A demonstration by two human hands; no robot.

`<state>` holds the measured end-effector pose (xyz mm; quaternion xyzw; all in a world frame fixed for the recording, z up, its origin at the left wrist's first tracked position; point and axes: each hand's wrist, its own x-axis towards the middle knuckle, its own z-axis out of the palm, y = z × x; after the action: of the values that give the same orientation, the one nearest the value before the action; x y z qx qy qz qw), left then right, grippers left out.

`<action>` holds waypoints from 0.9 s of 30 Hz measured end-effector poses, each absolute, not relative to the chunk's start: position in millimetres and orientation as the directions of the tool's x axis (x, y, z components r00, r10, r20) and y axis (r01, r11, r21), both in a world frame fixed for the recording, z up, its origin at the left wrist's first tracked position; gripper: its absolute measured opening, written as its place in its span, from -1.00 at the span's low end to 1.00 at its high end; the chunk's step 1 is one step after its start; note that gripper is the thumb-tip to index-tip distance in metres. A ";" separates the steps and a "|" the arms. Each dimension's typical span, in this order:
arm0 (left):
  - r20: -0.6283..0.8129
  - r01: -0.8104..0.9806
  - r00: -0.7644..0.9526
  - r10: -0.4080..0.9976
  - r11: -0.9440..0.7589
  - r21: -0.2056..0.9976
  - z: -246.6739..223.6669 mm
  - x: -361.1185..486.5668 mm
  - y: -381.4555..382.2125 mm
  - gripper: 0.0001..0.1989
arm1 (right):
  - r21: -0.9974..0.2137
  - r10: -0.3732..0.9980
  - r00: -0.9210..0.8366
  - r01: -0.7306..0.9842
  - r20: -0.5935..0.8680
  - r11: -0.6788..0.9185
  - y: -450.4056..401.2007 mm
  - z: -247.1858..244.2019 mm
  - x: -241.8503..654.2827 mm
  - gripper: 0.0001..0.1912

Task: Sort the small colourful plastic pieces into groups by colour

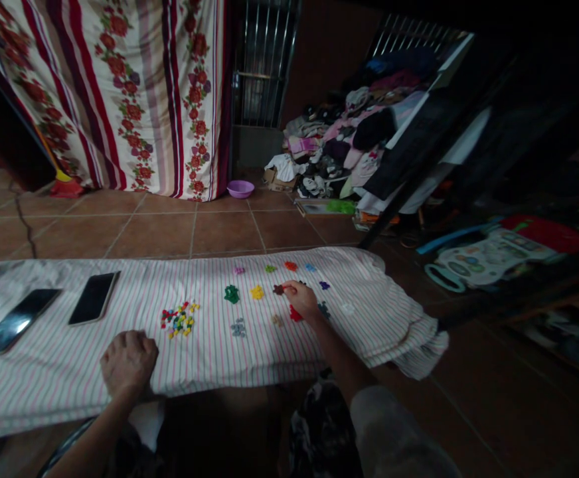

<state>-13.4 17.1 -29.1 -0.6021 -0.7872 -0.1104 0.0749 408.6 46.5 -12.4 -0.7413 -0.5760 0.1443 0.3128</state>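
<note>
My right hand (pixel 301 299) reaches over the striped cloth with thumb and forefinger pinched at a small brown pile (pixel 278 290). A reddish speck shows at the fingertips, too small to name. Below that hand lies a red pile (pixel 295 315), partly covered by it. My left hand (pixel 129 360) rests knuckles up on the cloth, fingers curled in. Just to its right is a mixed heap of small coloured pieces (pixel 180 320). Single-colour piles lie around: green (pixel 231 294), yellow (pixel 256 292), grey (pixel 238 328), beige (pixel 276 320), orange (pixel 290 265) and dark blue (pixel 324 285).
Two phones (pixel 93 298) lie on the left of the cloth-covered table (pixel 194 365). Beyond it, a purple basin (pixel 240 189) stands on the tiled floor by a flowered curtain (pixel 135 99). A clothes heap (pixel 349 133) and a toy panel (pixel 498 255) are at the right.
</note>
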 end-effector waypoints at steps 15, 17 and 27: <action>0.253 0.962 -0.274 0.928 0.262 0.081 -22.0 -10.3 12.4 -0.60 | -0.380 0.931 0.329 0.890 0.156 -0.251 -4.7 -41.9 428.2 -0.67; 0.247 0.962 -0.274 0.929 0.261 0.086 -21.6 -10.4 12.2 -0.59 | -0.354 0.933 0.334 0.896 0.136 -0.269 -7.1 -42.6 426.3 -0.69; 0.215 0.959 -0.278 0.936 0.257 0.119 -15.7 -8.5 10.5 -0.58 | -0.439 0.942 0.254 0.888 0.220 -0.137 -9.9 -49.4 427.9 -0.69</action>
<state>-8.5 10.5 -15.7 -0.5988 -0.7912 -0.1134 0.0501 427.9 -9.9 -49.4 -0.7520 -0.6082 0.0545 0.2481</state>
